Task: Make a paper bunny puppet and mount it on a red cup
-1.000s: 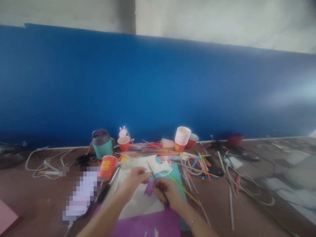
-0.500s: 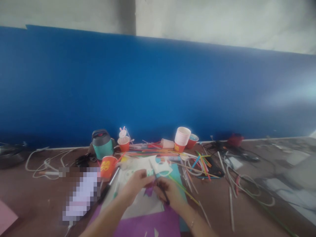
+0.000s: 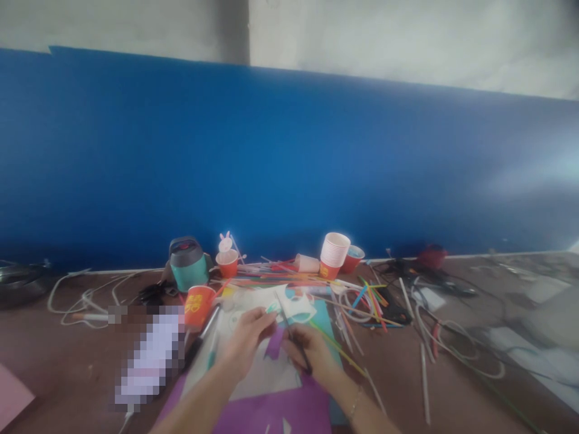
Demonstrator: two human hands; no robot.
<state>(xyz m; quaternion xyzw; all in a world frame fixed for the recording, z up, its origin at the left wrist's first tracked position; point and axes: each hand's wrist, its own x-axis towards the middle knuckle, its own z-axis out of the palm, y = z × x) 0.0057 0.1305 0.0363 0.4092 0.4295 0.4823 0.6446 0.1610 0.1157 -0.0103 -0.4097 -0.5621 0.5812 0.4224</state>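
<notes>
My right hand (image 3: 314, 352) is closed on a pair of dark-handled scissors (image 3: 284, 312), whose blades point up and away from me. Between the thumb and fingers of my left hand (image 3: 246, 337) is a small white paper piece (image 3: 272, 308) with green marks, close to the left side of the blades. A cut-out white paper (image 3: 304, 312) with holes lies just beyond the scissors. Beneath both hands is a white sheet (image 3: 265, 383), with a purple scrap (image 3: 274, 346) on it, over a larger purple sheet (image 3: 271, 413).
An orange paper cup (image 3: 199, 306) stands left of the sheets, near a teal jug (image 3: 187, 270). Coloured sticks (image 3: 271, 281) lie across the back beside stacked paper cups (image 3: 335, 252). Looped cables (image 3: 452, 337) sprawl on the right. A blurred-out phone-like shape (image 3: 151, 355) lies left.
My left hand has shifted slightly left, away from my right hand, and the marked paper piece has tilted. More of the purple scrap shows between the hands. The scissors have barely moved.
</notes>
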